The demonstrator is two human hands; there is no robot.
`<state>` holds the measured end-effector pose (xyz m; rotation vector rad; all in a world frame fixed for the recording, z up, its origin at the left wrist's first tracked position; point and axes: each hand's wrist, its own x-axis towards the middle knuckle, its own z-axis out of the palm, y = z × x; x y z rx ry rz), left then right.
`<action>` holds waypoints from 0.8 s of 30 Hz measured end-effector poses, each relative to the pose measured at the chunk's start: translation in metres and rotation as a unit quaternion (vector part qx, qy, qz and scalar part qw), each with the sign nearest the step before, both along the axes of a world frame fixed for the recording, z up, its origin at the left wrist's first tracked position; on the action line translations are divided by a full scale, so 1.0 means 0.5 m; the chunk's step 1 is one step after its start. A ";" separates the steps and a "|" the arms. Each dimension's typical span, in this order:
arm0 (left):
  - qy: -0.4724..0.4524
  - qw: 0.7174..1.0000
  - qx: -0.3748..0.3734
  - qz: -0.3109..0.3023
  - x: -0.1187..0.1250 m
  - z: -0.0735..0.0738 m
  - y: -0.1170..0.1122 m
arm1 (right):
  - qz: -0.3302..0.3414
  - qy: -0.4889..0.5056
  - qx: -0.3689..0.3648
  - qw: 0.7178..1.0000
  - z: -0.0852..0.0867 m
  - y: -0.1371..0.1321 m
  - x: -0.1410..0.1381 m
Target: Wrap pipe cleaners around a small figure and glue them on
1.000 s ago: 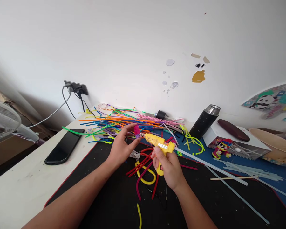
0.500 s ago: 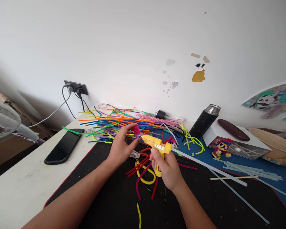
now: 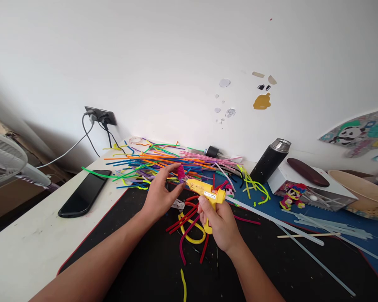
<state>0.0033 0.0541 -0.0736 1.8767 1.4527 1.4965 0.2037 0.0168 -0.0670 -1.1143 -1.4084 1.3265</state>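
My right hand (image 3: 219, 220) is wrapped round the handle of a yellow glue gun (image 3: 204, 188), with a long clear glue stick (image 3: 274, 218) running out of its back. Between the fingers of my left hand (image 3: 162, 188) is a small magenta fuzzy piece (image 3: 177, 173), apparently made of pipe cleaner. The gun's nozzle points left, at the lower side of that piece, and looks to be touching or very close to it. Beneath the hands lie yellow-handled pliers (image 3: 193, 241) among red and magenta pipe cleaners (image 3: 182, 247).
A heap of coloured pipe cleaners (image 3: 164, 161) spreads along the wall. Left is a black phone (image 3: 85, 193). To the right stand a black flask (image 3: 270, 161), a white box (image 3: 318, 193) and a small pipe-cleaner figure (image 3: 292, 197); spare glue sticks (image 3: 337, 226) lie before them.
Both hands stay almost in place. The glue gun has shifted very slightly left, its nozzle still at the magenta piece.
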 end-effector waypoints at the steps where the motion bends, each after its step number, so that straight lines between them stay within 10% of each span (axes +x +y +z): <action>1: 0.001 1.000 0.000 0.000 0.000 -0.001 0.000 | -0.001 -0.001 0.001 1.000 0.000 0.000 0.000; 24: -0.002 1.000 -0.003 -0.006 -0.001 -0.002 0.001 | -0.010 -0.010 0.012 1.000 -0.002 0.004 0.003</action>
